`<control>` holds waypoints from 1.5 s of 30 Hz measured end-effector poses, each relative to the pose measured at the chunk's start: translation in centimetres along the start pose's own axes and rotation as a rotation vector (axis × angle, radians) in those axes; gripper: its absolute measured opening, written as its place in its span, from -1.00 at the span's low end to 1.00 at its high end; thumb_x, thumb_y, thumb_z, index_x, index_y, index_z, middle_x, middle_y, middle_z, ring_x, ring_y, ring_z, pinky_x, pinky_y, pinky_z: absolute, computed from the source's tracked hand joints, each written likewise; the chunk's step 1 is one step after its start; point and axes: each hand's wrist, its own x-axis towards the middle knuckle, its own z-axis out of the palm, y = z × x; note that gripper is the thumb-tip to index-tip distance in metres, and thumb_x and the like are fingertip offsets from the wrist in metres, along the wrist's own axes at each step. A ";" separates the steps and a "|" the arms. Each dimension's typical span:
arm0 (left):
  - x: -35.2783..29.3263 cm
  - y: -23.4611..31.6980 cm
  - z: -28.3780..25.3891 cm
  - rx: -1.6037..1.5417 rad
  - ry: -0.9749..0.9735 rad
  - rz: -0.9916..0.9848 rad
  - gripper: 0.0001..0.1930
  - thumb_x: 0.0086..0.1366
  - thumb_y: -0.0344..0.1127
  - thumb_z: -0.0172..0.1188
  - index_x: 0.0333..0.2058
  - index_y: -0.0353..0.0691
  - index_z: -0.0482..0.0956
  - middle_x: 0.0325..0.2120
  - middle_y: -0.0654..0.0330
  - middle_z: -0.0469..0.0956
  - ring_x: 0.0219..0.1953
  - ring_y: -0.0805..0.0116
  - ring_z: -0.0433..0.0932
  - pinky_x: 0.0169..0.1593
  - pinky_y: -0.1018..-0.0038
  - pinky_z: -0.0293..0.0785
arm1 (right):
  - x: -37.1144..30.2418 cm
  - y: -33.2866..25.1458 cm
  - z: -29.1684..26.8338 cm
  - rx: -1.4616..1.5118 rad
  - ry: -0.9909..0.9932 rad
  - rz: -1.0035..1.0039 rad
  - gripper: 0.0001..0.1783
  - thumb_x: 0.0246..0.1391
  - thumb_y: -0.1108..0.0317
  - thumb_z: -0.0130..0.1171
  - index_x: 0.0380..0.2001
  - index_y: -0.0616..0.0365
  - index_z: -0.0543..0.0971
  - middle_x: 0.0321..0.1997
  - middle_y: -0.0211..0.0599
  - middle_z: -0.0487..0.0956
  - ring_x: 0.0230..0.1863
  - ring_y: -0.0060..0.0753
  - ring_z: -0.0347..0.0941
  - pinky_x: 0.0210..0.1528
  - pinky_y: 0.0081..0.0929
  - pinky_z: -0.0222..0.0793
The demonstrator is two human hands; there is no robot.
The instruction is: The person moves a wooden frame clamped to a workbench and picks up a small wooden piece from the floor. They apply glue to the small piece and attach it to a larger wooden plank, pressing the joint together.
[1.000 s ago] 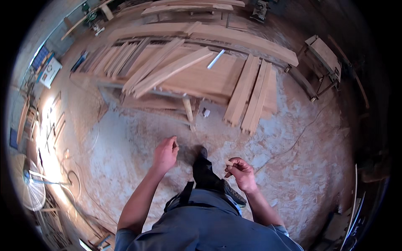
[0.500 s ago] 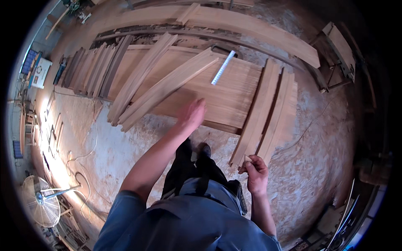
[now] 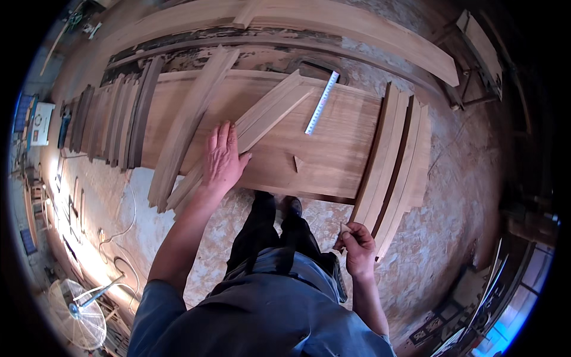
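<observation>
My left hand point(image 3: 223, 157) lies with fingers stretched out and thumb apart on a pale wooden moulding point(image 3: 270, 113), which slants across a wide wooden panel point(image 3: 333, 157). My right hand point(image 3: 359, 247) is closed, pinching a small pale wood piece point(image 3: 345, 228) between thumb and fingers beside the near ends of the right-hand boards. On the panel between my hands rests a small triangular wood offcut point(image 3: 298, 163). A white marked measuring strip point(image 3: 322, 102) lies slanted near the panel's far edge.
Another long moulding point(image 3: 193, 131) crosses the panel to the left, with several dark and pale strips point(image 3: 116, 122) beyond it. Grooved boards point(image 3: 380, 157) lie across the right end. A long plank point(image 3: 357, 35) spans the far side. At lower left stands a fan point(image 3: 77, 312).
My left hand has moved left from above the panel onto the slanted moulding, its fingers now spread. The triangular offcut now shows on the panel. My right hand keeps its pinch.
</observation>
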 end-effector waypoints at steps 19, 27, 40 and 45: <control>2.1 0.6 1.9 0.131 0.042 -0.019 -0.18 0.12 -0.07 0.30 0.26 -0.29 0.13 0.06 -0.23 0.28 -0.04 -0.10 0.34 -0.02 0.04 0.32 | 0.4 1.2 0.6 0.026 -0.015 0.067 -0.84 0.15 0.61 0.05 -0.19 0.25 0.47 -0.35 -0.30 0.54 -0.42 -0.50 0.50 -0.32 -0.52 0.49; 1.9 -1.7 1.7 0.182 0.052 -0.104 -0.15 0.11 -0.12 0.31 0.28 -0.26 0.07 0.08 -0.22 0.26 -0.02 -0.12 0.33 0.00 0.01 0.31 | 0.5 0.9 -0.2 -0.003 -0.012 0.071 -0.83 0.16 0.62 0.04 -0.17 0.27 0.47 -0.34 -0.29 0.54 -0.41 -0.51 0.50 -0.30 -0.52 0.49; 1.8 0.0 1.7 0.328 0.077 -0.007 -0.41 0.22 -0.27 0.11 0.17 -0.45 0.25 0.25 -0.17 0.15 0.31 -0.07 0.11 0.27 0.11 0.16 | 0.6 0.6 -0.2 0.021 -0.011 0.088 -0.84 0.16 0.61 0.08 -0.17 0.26 0.47 -0.30 -0.31 0.55 -0.40 -0.53 0.50 -0.29 -0.55 0.48; 1.7 0.5 1.9 0.303 0.160 -0.013 -0.49 0.21 -0.30 0.10 0.11 -0.41 0.32 0.12 -0.12 0.30 0.19 -0.05 0.25 0.20 0.15 0.25 | 0.9 1.4 -0.3 0.084 -0.029 0.015 -0.85 0.16 0.59 0.09 -0.18 0.26 0.47 -0.32 -0.31 0.56 -0.40 -0.52 0.53 -0.30 -0.55 0.50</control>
